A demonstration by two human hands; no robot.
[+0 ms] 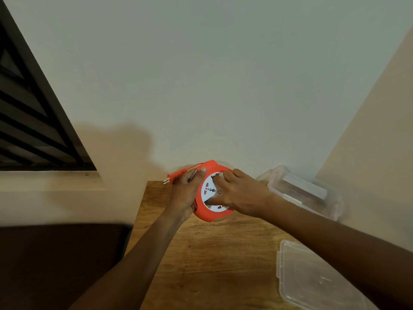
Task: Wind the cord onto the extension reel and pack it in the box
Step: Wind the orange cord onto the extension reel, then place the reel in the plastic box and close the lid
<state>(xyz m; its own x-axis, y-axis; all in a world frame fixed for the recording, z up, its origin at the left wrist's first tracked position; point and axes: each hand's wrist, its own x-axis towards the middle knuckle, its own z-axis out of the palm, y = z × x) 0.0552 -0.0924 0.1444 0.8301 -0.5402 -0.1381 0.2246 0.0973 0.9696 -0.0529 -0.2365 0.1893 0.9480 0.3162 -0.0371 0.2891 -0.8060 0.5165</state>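
Note:
An orange extension reel [209,214] with a white socket face [207,191] is held just above the far end of the wooden table [201,253]. My left hand [184,191] grips its left rim, thumb on the top edge. My right hand [241,193] lies on the white face, fingers curled into its recesses. A short length of orange cord ends in a two-pin plug [171,177], which sticks out to the left past my left hand. The clear plastic box [301,193] stands open at the right, by the wall.
The clear box lid [312,278] lies flat on the table at the front right. Walls close in behind and to the right. A dark slatted frame [33,113] fills the left, and the table's left edge drops to a dark surface [55,260].

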